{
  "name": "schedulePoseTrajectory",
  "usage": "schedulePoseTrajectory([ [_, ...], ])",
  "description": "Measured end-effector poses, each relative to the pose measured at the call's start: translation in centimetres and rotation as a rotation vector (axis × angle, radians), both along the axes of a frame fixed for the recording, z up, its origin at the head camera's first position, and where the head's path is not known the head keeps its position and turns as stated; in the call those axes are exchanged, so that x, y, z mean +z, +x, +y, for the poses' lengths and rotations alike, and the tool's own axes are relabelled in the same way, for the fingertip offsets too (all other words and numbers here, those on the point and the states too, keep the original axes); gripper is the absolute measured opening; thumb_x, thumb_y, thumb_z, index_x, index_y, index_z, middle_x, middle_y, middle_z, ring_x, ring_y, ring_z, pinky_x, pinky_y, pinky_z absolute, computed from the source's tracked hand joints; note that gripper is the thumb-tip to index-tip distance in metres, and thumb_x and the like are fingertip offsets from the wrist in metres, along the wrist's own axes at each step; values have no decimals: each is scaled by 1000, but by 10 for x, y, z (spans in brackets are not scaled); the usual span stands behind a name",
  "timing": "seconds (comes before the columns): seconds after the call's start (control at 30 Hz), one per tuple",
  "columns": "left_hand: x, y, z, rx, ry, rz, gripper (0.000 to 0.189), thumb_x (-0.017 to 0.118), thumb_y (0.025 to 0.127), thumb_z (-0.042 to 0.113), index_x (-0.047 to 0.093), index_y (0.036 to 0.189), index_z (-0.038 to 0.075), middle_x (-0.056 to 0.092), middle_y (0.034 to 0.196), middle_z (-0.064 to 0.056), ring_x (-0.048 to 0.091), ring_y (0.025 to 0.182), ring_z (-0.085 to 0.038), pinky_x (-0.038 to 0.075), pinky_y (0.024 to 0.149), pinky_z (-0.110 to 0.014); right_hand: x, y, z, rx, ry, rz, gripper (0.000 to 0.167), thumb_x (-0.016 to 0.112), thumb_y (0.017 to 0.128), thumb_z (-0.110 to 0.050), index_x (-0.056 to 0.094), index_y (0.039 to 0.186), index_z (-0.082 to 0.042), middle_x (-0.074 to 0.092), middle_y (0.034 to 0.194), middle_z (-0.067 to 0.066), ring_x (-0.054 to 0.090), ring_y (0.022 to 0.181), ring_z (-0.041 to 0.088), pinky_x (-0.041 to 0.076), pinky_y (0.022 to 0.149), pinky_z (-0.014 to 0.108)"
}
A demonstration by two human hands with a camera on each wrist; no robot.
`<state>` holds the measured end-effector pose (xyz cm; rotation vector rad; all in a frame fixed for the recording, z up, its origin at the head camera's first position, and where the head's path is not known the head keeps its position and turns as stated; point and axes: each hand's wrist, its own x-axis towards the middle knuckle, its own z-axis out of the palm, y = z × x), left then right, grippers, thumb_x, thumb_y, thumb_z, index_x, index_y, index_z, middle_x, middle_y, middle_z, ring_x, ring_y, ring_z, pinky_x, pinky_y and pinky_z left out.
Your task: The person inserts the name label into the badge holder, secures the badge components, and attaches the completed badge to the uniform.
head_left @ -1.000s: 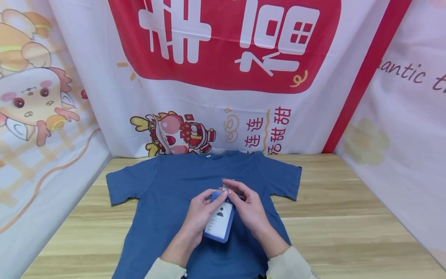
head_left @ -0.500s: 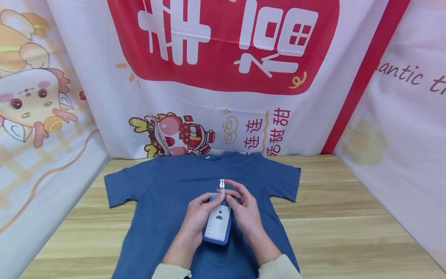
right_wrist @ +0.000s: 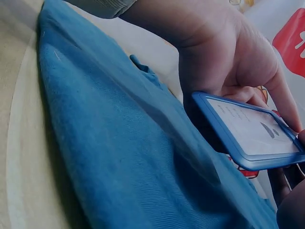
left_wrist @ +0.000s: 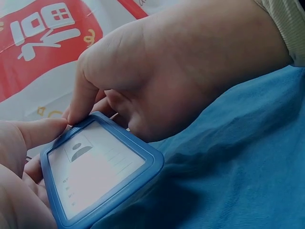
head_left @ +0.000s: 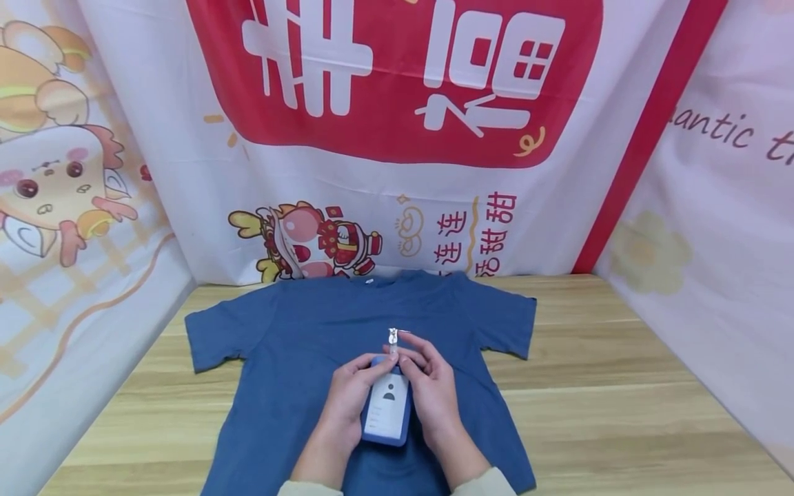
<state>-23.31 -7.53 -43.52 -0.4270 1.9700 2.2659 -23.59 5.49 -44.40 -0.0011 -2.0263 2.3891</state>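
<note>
A blue-framed ID badge with a white card and a dark person icon is held over the blue T-shirt. My left hand grips its upper left part, thumb on the front. From the right, my right hand pinches the top of the badge where the clip strap joins it, its thumb close to the left thumb. A shiny metal clip stands up beyond the thumbs, beside the right index finger. In the left wrist view both thumbs meet at the badge's top edge; the fingers behind it are partly hidden.
The T-shirt lies spread flat on a wooden table, sleeves out to both sides, collar at the far edge. Printed cloth hangings rise behind the table and on both sides.
Both hands and the badge have come slightly nearer to the body. The metal clip, mostly covered by fingers a second ago, now points upward in plain sight.
</note>
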Motion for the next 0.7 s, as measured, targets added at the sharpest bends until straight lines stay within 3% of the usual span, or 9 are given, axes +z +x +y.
schedulePoseTrajectory([
  [0.1, 1, 1, 0, 4, 2, -4, 38, 86, 93, 39, 81, 118, 12, 74, 105, 4, 62, 101, -15, 49, 87, -26, -1, 0, -1, -8, -6, -7, 39, 58, 109, -5, 67, 144, -19, 80, 128, 7, 74, 126, 18, 55, 102, 22],
  [0.43, -1, -2, -2, -15, 31, 17, 38, 87, 92, 41, 81, 116, 12, 76, 99, 4, 66, 90, -12, 53, 82, -25, -1, -4, 0, -2, -16, 22, 39, 61, 107, -6, 67, 144, -17, 80, 126, 7, 74, 124, 17, 54, 100, 17],
  [0.7, -5, -2, -2, -8, 62, 70, 26, 86, 93, 32, 83, 108, 12, 76, 97, 6, 67, 88, -9, 54, 79, -24, -1, -7, -1, -31, -20, -38, 36, 61, 106, -12, 70, 141, -18, 81, 123, 5, 74, 126, 16, 53, 112, 30],
])
